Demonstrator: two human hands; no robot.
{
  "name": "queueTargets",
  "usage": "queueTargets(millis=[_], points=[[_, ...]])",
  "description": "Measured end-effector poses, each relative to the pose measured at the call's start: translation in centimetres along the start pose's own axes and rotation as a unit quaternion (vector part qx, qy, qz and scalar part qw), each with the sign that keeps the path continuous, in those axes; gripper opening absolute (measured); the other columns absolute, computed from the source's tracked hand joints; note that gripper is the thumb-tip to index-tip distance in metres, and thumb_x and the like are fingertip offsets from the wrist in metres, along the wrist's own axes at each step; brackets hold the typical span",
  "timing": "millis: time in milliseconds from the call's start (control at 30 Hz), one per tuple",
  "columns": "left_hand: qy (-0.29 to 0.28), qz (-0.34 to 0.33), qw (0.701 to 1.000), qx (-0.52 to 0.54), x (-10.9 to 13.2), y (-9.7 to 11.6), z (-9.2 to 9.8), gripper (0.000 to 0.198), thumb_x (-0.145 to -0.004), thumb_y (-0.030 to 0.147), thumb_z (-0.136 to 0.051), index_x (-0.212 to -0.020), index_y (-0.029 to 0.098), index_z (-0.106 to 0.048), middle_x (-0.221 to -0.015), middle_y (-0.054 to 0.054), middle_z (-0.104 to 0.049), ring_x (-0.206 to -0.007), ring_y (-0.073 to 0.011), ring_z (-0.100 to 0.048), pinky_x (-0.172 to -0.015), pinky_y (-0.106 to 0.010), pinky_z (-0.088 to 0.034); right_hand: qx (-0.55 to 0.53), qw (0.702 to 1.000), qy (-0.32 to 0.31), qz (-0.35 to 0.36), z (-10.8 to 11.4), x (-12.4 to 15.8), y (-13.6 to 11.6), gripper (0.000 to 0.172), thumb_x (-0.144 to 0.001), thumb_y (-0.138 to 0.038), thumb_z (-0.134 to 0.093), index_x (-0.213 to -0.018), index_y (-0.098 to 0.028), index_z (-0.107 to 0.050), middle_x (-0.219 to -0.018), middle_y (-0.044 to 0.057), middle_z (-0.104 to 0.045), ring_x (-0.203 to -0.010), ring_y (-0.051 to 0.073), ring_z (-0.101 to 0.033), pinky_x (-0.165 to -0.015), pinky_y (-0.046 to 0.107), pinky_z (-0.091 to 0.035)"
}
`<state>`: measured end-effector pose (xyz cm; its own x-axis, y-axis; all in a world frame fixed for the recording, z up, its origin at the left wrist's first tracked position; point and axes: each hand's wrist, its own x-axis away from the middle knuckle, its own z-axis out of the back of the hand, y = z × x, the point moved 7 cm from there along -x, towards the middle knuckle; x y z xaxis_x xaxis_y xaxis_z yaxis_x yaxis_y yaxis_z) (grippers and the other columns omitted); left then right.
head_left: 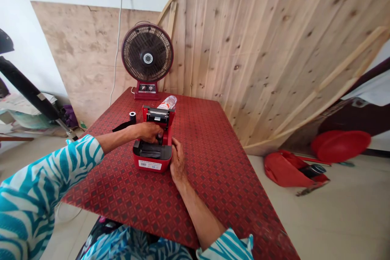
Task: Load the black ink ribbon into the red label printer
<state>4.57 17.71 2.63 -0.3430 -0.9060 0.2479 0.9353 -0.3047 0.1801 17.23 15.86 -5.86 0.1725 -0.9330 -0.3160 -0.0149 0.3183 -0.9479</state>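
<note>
A red label printer (152, 165) stands on the table with its lid raised, showing black parts and a dark roll inside. My left hand (151, 132) reaches into the printer from the left, its fingers curled at the inner right side. What they pinch, if anything, is hidden. Around the printer's right wall my right hand (178, 160) is closed, gripping it. Left of the printer, a small black ribbon roll (132, 117) stands on end, with a black strip (122, 126) lying beside it.
Behind the printer, a clear plastic bottle (168, 102) lies on the red patterned table (210, 162). A dark red fan (148, 59) stands at the back edge, near a white cable (117, 48). On the floor at right are a red bag (282, 168) and a red basin (341, 145).
</note>
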Motion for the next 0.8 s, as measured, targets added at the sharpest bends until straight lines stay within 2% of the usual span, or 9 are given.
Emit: queueTargets(millis=[233, 333, 433, 500, 567, 633, 733, 800], points=[[0.051, 0.023, 0.998, 0.008, 1.5, 0.2, 0.5, 0.036, -0.072, 0.02, -0.067, -0.107, 0.017, -0.061, -0.103, -0.01, -0.068, -0.096, -0.0269, -0.063, -0.072, -0.029, -0.045, -0.003, 1.0, -0.003, -0.005, 0.0, 0.1, -0.1, 0.039, -0.09, -0.04, -0.041, -0.12, -0.02, -0.056, -0.12, 0.009, -0.061, -0.113, 0.021, -0.054, -0.097, 0.04, -0.042], [0.082, -0.008, 0.997, 0.01, 2.1, 0.7, 1.2, 0.042, -0.074, 0.019, -0.067, -0.114, 0.019, -0.057, -0.117, -0.009, -0.064, -0.109, -0.0259, -0.059, -0.083, -0.029, -0.045, -0.006, 1.0, -0.004, -0.005, 0.0, 0.0, 0.1, 0.04, -0.089, -0.042, -0.042, -0.12, -0.02, -0.055, -0.119, 0.009, -0.062, -0.112, 0.021, -0.055, -0.097, 0.04, -0.041], [0.093, -0.052, 0.994, 0.001, 2.8, 1.4, 1.8, 0.034, -0.074, 0.021, -0.067, -0.108, 0.021, -0.061, -0.115, -0.007, -0.065, -0.108, -0.0248, -0.06, -0.085, -0.029, -0.045, -0.015, 1.0, -0.011, -0.017, 0.0, 0.0, 0.3, 0.04, -0.089, -0.043, -0.041, -0.12, -0.02, -0.054, -0.12, 0.008, -0.061, -0.114, 0.021, -0.054, -0.099, 0.04, -0.041], [0.115, -0.05, 0.992, 0.023, 3.7, 1.3, 2.3, 0.03, -0.072, 0.021, -0.068, -0.101, 0.021, -0.063, -0.105, -0.005, -0.067, -0.098, -0.0225, -0.063, -0.079, -0.028, -0.046, -0.015, 0.999, -0.016, -0.024, -0.1, 0.0, 0.4, 0.041, -0.089, -0.043, -0.041, -0.12, -0.021, -0.054, -0.121, 0.008, -0.06, -0.115, 0.022, -0.053, -0.1, 0.041, -0.04], [0.169, -0.025, 0.982, 0.083, 5.0, 0.3, 3.3, 0.028, -0.07, 0.02, -0.067, -0.097, 0.02, -0.061, -0.091, -0.001, -0.068, -0.083, -0.018, -0.064, -0.072, -0.026, -0.047, -0.013, 0.999, -0.021, -0.03, 0.0, 0.1, 0.4, 0.041, -0.089, -0.044, -0.042, -0.12, -0.021, -0.054, -0.122, 0.009, -0.06, -0.116, 0.022, -0.053, -0.1, 0.042, -0.039], [0.233, 0.008, 0.959, 0.161, 6.7, -1.5, 4.4, 0.025, -0.069, 0.018, -0.065, -0.094, 0.019, -0.059, -0.081, 0.002, -0.066, -0.073, -0.0143, -0.062, -0.067, -0.024, -0.046, -0.013, 0.999, -0.026, -0.038, 0.1, 0.1, 0.5, 0.041, -0.088, -0.045, -0.043, -0.12, -0.021, -0.054, -0.123, 0.009, -0.059, -0.116, 0.023, -0.052, -0.101, 0.042, -0.039], [0.32, 0.022, 0.906, 0.277, 9.2, -5.2, 6.0, 0.028, -0.069, 0.019, -0.063, -0.096, 0.019, -0.058, -0.079, 0.003, -0.064, -0.069, -0.0118, -0.06, -0.063, -0.022, -0.046, -0.013, 0.998, -0.029, -0.055, 0.3, 0.2, 0.9, 0.044, -0.088, -0.048, -0.043, -0.121, -0.021, -0.053, -0.123, 0.01, -0.058, -0.116, 0.024, -0.052, -0.101, 0.043, -0.039], [0.352, 0.027, 0.866, 0.355, 10.4, -8.0, 6.8, 0.036, -0.068, 0.021, -0.065, -0.102, 0.018, -0.058, -0.078, 0.003, -0.064, -0.065, -0.0105, -0.059, -0.059, -0.021, -0.046, -0.012, 0.998, -0.023, -0.065, 0.5, 0.3, 1.1, 0.046, -0.087, -0.049, -0.043, -0.122, -0.021, -0.052, -0.124, 0.01, -0.057, -0.116, 0.025, -0.052, -0.1, 0.044, -0.038]])
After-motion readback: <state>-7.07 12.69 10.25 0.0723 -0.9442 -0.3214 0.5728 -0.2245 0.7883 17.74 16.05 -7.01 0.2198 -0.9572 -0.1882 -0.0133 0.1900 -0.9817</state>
